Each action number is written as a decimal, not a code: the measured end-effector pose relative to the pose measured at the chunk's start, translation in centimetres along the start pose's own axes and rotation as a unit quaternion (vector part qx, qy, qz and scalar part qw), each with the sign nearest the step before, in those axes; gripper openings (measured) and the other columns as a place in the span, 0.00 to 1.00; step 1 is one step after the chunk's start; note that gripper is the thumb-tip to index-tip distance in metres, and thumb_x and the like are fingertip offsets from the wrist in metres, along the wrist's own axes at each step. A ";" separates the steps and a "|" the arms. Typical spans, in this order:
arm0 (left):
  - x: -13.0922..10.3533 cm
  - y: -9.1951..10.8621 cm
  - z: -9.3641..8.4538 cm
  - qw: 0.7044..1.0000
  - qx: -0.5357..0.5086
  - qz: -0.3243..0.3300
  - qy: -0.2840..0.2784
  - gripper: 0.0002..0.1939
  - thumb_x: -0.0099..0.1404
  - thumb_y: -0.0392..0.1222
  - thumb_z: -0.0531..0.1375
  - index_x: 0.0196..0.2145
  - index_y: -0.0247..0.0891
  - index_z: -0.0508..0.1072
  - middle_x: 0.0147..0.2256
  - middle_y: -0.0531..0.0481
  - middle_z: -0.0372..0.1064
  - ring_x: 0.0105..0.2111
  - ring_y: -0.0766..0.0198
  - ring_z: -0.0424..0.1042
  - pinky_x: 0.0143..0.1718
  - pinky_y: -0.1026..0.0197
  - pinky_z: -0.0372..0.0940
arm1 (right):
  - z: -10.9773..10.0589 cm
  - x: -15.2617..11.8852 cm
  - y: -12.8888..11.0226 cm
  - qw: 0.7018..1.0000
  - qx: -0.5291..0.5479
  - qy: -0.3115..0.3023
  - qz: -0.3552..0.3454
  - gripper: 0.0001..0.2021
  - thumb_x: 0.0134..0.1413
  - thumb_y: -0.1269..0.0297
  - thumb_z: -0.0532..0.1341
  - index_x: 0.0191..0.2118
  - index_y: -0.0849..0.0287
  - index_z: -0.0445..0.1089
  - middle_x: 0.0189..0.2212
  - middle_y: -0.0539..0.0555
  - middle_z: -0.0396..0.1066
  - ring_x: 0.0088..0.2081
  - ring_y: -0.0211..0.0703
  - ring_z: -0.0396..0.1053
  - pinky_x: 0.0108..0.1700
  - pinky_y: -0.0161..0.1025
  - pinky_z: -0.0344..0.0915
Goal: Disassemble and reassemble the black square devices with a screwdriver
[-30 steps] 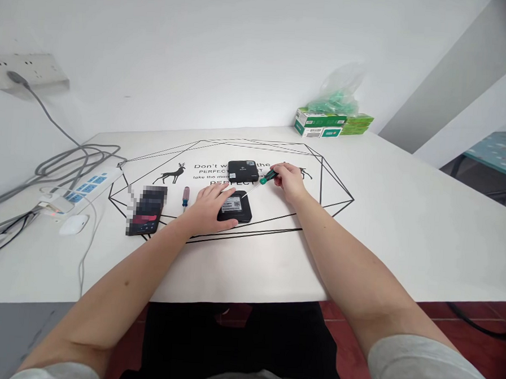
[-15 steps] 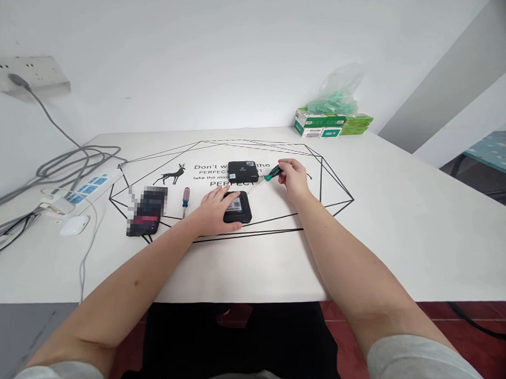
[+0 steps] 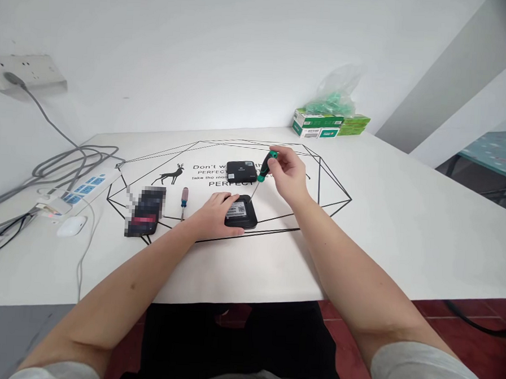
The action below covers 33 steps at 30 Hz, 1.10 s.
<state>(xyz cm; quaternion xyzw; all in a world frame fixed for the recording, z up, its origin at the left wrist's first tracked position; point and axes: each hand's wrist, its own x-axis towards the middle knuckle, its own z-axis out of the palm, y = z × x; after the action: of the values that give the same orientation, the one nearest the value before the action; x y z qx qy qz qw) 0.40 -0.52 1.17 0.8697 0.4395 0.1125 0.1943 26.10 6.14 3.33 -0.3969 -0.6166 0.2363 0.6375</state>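
My right hand grips a green-and-black screwdriver, its handle raised and its thin shaft slanting down to the left. The tip meets the upper right part of a small flat black box with a white label on its upturned face. Around the left side of that box is my left hand, thumb along the near edge and fingers at the far edge, partly covering it. Just behind lies a second black box with small stickers. A smaller screwdriver with a reddish and blue handle rests left of my left hand.
A pixelated phone lies at left, near a white earphone case. A power strip and coiled grey cables occupy the left edge. Green-and-white cartons with a plastic bag on top stand against the wall.
My right hand has tipped the screwdriver more upright, its handle now higher. The labelled box has shifted slightly right and nearer me, and more of it shows beside my left hand.
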 end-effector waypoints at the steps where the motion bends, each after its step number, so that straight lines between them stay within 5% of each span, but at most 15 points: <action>1: -0.1 0.0 -0.1 1.000 0.004 0.000 -0.010 0.55 0.65 0.66 0.68 0.78 0.41 0.54 0.77 0.33 0.50 0.78 0.37 0.47 0.77 0.37 0.51 | 0.1 -0.4 -0.7 0.999 -0.019 -0.010 -0.024 0.20 0.62 0.45 0.67 0.54 0.50 0.75 0.37 0.52 0.75 0.37 0.46 0.75 0.45 0.47 0.76; 6: -1.0 -1.0 -1.7 0.994 0.042 -0.054 -0.086 0.69 0.60 0.73 0.69 0.82 0.39 0.39 0.82 0.33 0.25 0.81 0.35 0.30 0.79 0.34 0.41 | 0.5 -1.8 -2.9 0.988 -0.102 -0.030 -0.111 0.19 0.66 0.48 0.65 0.56 0.51 0.77 0.43 0.56 0.81 0.40 0.49 0.77 0.51 0.50 0.77; 9: -1.3 -1.9 -2.3 0.992 0.045 -0.072 -0.097 0.70 0.61 0.74 0.67 0.82 0.35 0.36 0.81 0.29 0.31 0.81 0.35 0.32 0.79 0.35 0.40 | 0.6 -2.0 -3.4 0.979 -0.150 -0.051 -0.125 0.20 0.66 0.49 0.64 0.57 0.50 0.77 0.42 0.56 0.81 0.40 0.50 0.77 0.52 0.52 0.78; 17: -1.0 -3.2 -1.6 0.996 0.025 -0.042 -0.078 0.69 0.61 0.72 0.69 0.82 0.42 0.35 0.81 0.35 0.37 0.81 0.36 0.38 0.79 0.38 0.46 | 0.5 -2.0 -3.2 0.972 -0.164 -0.044 -0.163 0.18 0.70 0.54 0.61 0.59 0.51 0.77 0.42 0.56 0.81 0.39 0.48 0.78 0.49 0.49 0.78; 23: -0.5 -2.3 -1.4 0.992 0.054 -0.050 -0.107 0.69 0.63 0.76 0.63 0.82 0.35 0.31 0.82 0.34 0.29 0.81 0.39 0.30 0.80 0.41 0.35 | 1.0 -2.2 -2.1 0.950 -0.170 -0.063 -0.252 0.17 0.73 0.54 0.60 0.61 0.50 0.74 0.38 0.53 0.78 0.34 0.46 0.74 0.42 0.48 0.78; 29: -0.2 -2.2 -0.9 0.991 0.072 -0.037 -0.108 0.70 0.64 0.78 0.60 0.81 0.30 0.32 0.81 0.31 0.29 0.82 0.40 0.28 0.80 0.41 0.31 | 1.6 -2.2 -1.1 0.957 -0.147 -0.022 -0.250 0.18 0.71 0.48 0.64 0.60 0.48 0.75 0.38 0.53 0.74 0.35 0.47 0.73 0.42 0.51 0.79; 33: -0.2 -2.7 -0.8 0.992 0.069 -0.024 -0.106 0.70 0.64 0.80 0.60 0.81 0.31 0.31 0.81 0.31 0.28 0.81 0.38 0.29 0.80 0.39 0.31 | 2.0 -2.3 -0.4 0.973 -0.080 -0.012 -0.215 0.19 0.75 0.46 0.58 0.61 0.45 0.75 0.53 0.59 0.78 0.53 0.55 0.78 0.55 0.60 0.80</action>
<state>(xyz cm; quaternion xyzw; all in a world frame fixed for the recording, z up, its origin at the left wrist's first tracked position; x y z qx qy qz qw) -1.95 0.97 0.69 0.8774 0.4437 -0.0152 0.1818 23.76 4.48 2.10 -0.3019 -0.7119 0.0490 0.6322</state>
